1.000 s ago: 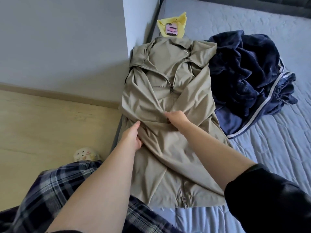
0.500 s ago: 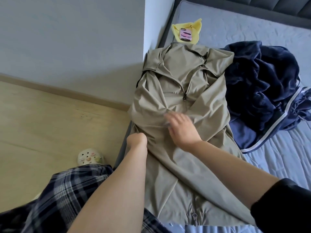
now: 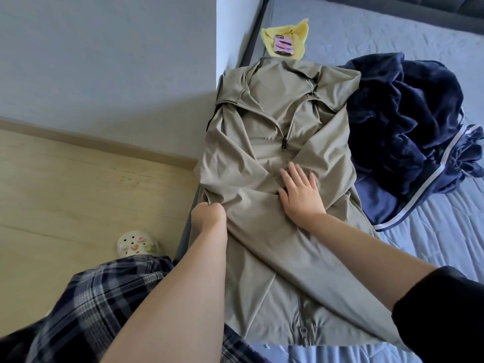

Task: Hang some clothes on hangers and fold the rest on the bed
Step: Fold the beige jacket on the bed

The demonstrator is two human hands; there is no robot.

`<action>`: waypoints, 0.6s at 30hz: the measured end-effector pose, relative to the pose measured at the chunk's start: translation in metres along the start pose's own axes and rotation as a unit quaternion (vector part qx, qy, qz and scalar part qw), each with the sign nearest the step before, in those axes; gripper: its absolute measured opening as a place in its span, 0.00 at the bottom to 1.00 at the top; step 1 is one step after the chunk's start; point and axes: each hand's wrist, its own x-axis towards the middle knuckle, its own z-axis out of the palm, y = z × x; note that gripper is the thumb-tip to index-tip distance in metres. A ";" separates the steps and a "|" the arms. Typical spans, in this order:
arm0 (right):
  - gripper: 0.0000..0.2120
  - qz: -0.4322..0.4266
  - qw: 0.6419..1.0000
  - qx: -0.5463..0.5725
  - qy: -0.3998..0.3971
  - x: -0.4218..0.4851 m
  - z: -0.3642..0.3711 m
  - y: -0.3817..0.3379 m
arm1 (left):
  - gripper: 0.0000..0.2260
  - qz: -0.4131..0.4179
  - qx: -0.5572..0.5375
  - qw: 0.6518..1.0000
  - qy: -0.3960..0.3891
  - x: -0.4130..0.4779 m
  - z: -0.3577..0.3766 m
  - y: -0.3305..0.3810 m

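A khaki zip-front jacket (image 3: 264, 127) lies lengthwise along the left edge of the grey-blue bed (image 3: 432, 244), collar toward the far end, sleeves folded in over the front. My left hand (image 3: 208, 214) grips a bunched fold of the jacket's left edge, fingers curled under and hidden. My right hand (image 3: 301, 192) lies flat on the middle of the jacket, fingers straight, pressing the cloth down just below the zipper pull.
A crumpled navy fleece garment (image 3: 408, 132) with white trim lies to the right of the jacket. A yellow cloth (image 3: 296, 35) with a pink phone (image 3: 284, 45) on it sits beyond the collar. A wall corner stands left of the bed. A pale clog (image 3: 137, 243) rests on the wooden floor.
My right hand opened from pinching the jacket's middle to lying flat on it. My left hand closed on the jacket's left edge. The view shifted left.
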 end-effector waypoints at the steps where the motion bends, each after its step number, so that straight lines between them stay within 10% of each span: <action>1: 0.26 0.020 0.999 0.019 0.033 0.005 0.000 0.001 | 0.16 0.034 0.005 0.998 0.051 -0.001 0.001 0.002; 4: 0.26 0.010 1.000 0.010 0.016 0.009 0.010 -0.005 | 0.24 0.238 0.094 0.956 0.143 -0.010 0.003 0.013; 8: 0.27 0.026 0.997 0.003 -0.074 0.011 0.028 -0.001 | 0.22 0.448 0.352 0.822 0.016 -0.005 0.024 0.023; 12: 0.28 0.026 0.997 0.015 -0.070 0.013 0.037 -0.001 | 0.22 0.438 0.516 0.733 -0.073 0.006 0.044 0.020; 18: 0.24 0.011 0.998 0.067 -0.005 0.023 0.029 -0.001 | 0.21 0.450 0.501 0.738 -0.049 0.019 0.066 0.035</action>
